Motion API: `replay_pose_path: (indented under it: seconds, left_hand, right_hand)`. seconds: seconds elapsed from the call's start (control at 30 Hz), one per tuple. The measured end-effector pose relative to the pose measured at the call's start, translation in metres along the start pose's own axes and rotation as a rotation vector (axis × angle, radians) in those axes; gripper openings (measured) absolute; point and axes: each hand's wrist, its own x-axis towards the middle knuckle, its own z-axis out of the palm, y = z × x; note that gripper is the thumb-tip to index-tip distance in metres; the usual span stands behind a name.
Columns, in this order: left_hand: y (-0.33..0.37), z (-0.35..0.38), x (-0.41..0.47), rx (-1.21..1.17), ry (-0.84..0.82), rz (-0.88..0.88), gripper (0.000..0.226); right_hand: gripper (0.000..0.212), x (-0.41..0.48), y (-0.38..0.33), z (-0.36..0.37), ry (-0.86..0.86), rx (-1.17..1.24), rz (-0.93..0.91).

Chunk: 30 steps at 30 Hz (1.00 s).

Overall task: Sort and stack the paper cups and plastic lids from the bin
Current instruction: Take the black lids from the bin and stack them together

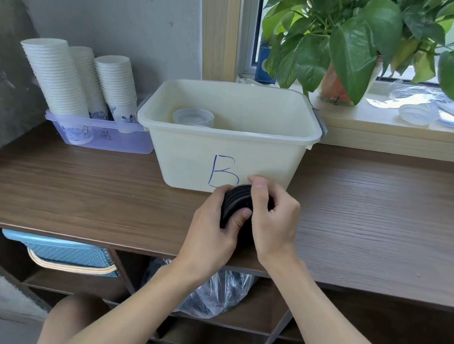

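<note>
A stack of black plastic lids (pixel 234 202) is held on edge just above the brown wooden counter (pixel 376 219), in front of the cream bin (pixel 266 160) marked "B". My left hand (pixel 210 228) grips the stack from the left and below. My right hand (pixel 272 217) closes over it from the right, thumb on top. Inside the bin, at its left, a clear plastic lid (pixel 193 116) shows; the rest of the bin's floor is hidden by its front wall. Three tilted stacks of white paper cups (pixel 56 76) stand in a purple tray (pixel 112 138) to the left.
A potted green plant (pixel 359 44) stands on the windowsill behind the bin, with clear plastic lids and bags (pixel 419 113) beside it. A grey wall runs along the left. Under the counter are shelves with a blue basket (pixel 67 255) and a plastic bag (pixel 218 295).
</note>
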Motion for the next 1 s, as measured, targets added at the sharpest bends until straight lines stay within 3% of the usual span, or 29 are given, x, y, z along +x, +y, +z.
replay_pose_path:
  seconds: [0.2, 0.43, 0.57, 0.8, 1.0]
  left_hand:
    - [-0.003, -0.006, -0.004, -0.079, -0.121, -0.071, 0.051]
    - [-0.007, 0.002, -0.002, -0.079, -0.008, -0.015, 0.042]
    - [-0.005, 0.002, -0.002, -0.062, -0.006, 0.016, 0.039]
    - [-0.002, -0.009, 0.004, -0.004, -0.097, 0.006, 0.045]
    - [-0.002, -0.009, 0.003, 0.012, -0.16, -0.113, 0.053]
  right_hand:
    - [0.025, -0.001, -0.002, 0.001, 0.039, -0.048, -0.031]
    - [0.041, 0.003, -0.001, 0.002, 0.031, -0.036, -0.044]
    - [0.038, 0.004, 0.0, 0.003, 0.035, -0.023, -0.056]
    - [0.034, 0.001, 0.005, -0.002, -0.098, -0.066, -0.154]
    - [0.029, 0.008, 0.004, -0.004, 0.047, 0.074, 0.07]
